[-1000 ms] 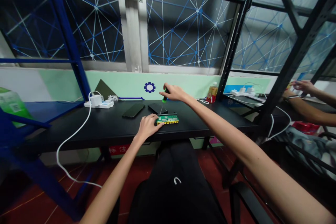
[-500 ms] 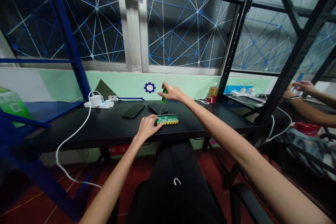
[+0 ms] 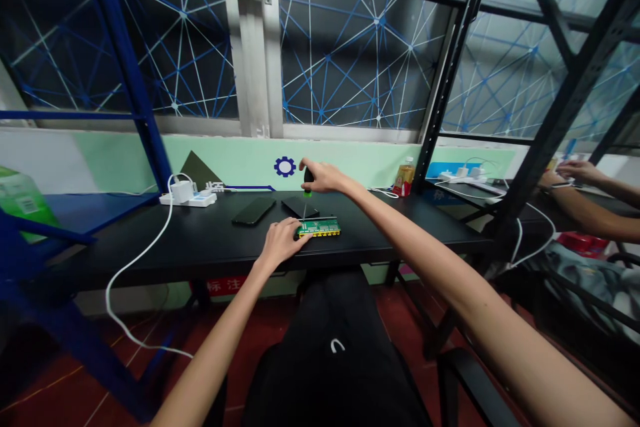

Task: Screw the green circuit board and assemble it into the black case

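Note:
A green circuit board (image 3: 323,224) with a row of yellow ports along its near edge lies on the black desk (image 3: 190,240). My left hand (image 3: 281,240) grips the left end of the board, fingers behind it and thumb along the front. Over the board's left part, my right hand (image 3: 324,176) has its fingers around the black and green handle of a screwdriver (image 3: 307,187). The thin shaft points down, its tip close to the board's left part; whether it touches a screw is too small to tell.
Two dark phones, a left phone (image 3: 254,211) and a right phone (image 3: 299,207), lie behind the board. A white power strip (image 3: 200,199) with a cable stands left. A drink bottle (image 3: 404,177) is at the back right. Another person's hands (image 3: 575,170) show far right, beyond a black frame post.
My right hand and the screwdriver handle have shifted slightly left, and the handle has turned to show more black. My left hand and the circuit board stay in place.

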`<state>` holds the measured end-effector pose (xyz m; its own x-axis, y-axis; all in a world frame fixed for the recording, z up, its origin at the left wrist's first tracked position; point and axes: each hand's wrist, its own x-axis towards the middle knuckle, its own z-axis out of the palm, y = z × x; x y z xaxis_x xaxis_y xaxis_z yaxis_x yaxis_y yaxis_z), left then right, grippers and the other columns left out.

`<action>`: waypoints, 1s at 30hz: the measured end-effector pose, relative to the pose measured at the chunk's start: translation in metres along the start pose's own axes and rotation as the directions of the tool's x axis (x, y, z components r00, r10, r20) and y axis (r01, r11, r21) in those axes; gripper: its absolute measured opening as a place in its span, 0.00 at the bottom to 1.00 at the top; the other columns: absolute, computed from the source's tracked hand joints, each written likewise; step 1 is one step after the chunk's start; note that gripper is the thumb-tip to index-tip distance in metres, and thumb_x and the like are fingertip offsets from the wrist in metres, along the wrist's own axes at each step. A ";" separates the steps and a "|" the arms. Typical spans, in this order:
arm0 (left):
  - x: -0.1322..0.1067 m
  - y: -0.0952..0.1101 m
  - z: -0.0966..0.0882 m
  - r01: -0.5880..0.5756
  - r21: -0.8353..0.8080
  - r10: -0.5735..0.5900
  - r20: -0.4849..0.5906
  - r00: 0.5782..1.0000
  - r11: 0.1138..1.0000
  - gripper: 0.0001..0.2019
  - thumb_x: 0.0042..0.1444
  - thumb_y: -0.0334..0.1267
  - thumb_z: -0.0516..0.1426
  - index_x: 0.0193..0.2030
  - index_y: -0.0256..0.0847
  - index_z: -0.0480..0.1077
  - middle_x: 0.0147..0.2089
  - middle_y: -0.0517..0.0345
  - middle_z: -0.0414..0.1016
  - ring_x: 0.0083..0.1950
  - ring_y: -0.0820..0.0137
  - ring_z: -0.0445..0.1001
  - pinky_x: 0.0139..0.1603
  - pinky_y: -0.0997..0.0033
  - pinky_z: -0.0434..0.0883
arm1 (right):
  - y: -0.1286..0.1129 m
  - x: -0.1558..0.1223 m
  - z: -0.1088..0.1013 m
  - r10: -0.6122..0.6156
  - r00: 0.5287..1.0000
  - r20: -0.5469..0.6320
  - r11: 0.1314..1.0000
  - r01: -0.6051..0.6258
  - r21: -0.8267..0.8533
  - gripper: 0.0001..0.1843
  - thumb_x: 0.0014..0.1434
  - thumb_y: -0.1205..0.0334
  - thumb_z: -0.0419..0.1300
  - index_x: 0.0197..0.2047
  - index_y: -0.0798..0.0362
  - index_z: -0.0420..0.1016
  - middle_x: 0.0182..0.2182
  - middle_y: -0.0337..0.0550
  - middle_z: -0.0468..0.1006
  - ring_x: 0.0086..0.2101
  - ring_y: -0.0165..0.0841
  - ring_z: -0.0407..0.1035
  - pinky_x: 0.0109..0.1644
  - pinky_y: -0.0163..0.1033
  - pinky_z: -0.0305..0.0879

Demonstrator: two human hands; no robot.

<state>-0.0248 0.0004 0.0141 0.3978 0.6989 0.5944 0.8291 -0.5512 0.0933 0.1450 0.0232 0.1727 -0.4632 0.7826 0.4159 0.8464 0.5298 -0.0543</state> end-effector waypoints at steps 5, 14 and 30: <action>0.000 0.001 -0.001 -0.004 -0.019 0.004 0.002 1.000 1.000 0.15 0.62 0.50 0.57 0.42 0.42 0.77 0.48 0.52 0.79 0.48 0.59 0.77 0.46 0.65 0.69 | -0.003 0.000 -0.001 -0.004 0.998 -0.059 0.997 0.000 -0.072 0.21 0.61 0.52 0.61 0.53 0.53 0.67 0.40 0.52 0.78 0.40 0.44 0.70 0.39 0.43 0.59; 0.000 -0.003 0.003 0.012 -0.050 -0.013 -0.021 1.000 0.999 0.15 0.62 0.51 0.57 0.42 0.42 0.77 0.49 0.52 0.79 0.49 0.59 0.77 0.47 0.65 0.69 | 0.012 -0.001 0.004 -0.061 0.996 -0.063 0.994 0.067 0.089 0.24 0.62 0.55 0.57 0.59 0.51 0.60 0.36 0.45 0.78 0.34 0.38 0.69 0.37 0.40 0.59; 0.000 0.001 -0.001 0.021 -0.042 -0.021 0.001 1.000 0.999 0.14 0.62 0.50 0.57 0.42 0.43 0.78 0.49 0.52 0.79 0.49 0.60 0.77 0.47 0.65 0.69 | -0.003 -0.002 0.009 0.028 0.995 -0.097 0.996 -0.036 -0.083 0.22 0.60 0.47 0.60 0.53 0.51 0.65 0.39 0.52 0.78 0.39 0.44 0.69 0.37 0.41 0.57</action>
<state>-0.0243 -0.0002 0.0153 0.3803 0.7110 0.5914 0.8202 -0.5548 0.1395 0.1414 0.0233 0.1637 -0.4114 0.7617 0.5005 0.8817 0.4719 0.0066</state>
